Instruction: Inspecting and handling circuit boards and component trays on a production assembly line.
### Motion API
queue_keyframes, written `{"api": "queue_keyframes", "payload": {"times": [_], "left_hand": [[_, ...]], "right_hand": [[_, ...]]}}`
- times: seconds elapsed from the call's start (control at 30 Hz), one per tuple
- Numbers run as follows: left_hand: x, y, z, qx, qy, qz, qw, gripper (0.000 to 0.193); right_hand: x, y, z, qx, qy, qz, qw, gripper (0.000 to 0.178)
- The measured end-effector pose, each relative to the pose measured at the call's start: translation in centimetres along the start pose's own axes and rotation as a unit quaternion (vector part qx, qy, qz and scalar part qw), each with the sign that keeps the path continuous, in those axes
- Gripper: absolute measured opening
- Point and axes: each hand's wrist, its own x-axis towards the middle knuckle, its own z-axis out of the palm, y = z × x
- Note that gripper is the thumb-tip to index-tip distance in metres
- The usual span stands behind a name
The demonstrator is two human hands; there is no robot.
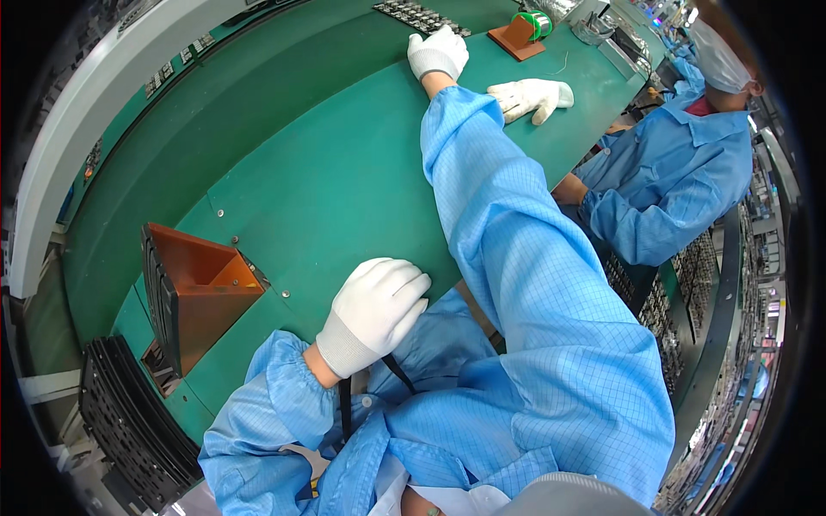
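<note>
At the top centre of the frame, the gloved right hand (pixel 439 53) is at a panel of circuit boards (pixel 422 16) on the green desk (pixel 344 189); I cannot tell whether its grip is clamped. The gloved left hand (pixel 377 311), lower centre, has its fingers together, underside hidden. A loose glove (pixel 527 98) lies upper right.

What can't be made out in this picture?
All in the head view:
Right hand: whether its fingers touch the circuit-board panel, blocked by the hand's back.
Left hand: its palm and anything beneath, hidden by its back.
Racked boards at right: individual components, too small.
</note>
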Motion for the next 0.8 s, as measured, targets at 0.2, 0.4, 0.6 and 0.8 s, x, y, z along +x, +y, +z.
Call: {"api": "queue_keyframes", "payload": {"times": [0.2,0.4,0.6,0.8], "left_hand": [[0.0,0.1,-0.1,0.017,-0.019,-0.003,1.0,0.026],[0.0,0.1,0.1,0.008,-0.002,-0.003,1.0,0.028],[0.1,0.0,0.0,0.007,-0.003,-0.001,1.0,0.029],[0.1,-0.1,0.1,-0.004,-0.006,-0.004,1.0,0.029]], "right_hand": [[-0.8,-0.3,-0.9,-0.059,-0.035,0.032,0.997,0.039],[-0.2,-0.9,-0.1,-0.114,-0.091,0.008,0.989,0.049],[1.1,-0.9,0.9,-0.128,-0.091,0.008,0.988,0.058],[1.3,-0.4,1.5,-0.111,-0.097,-0.048,0.988,0.054]]}}
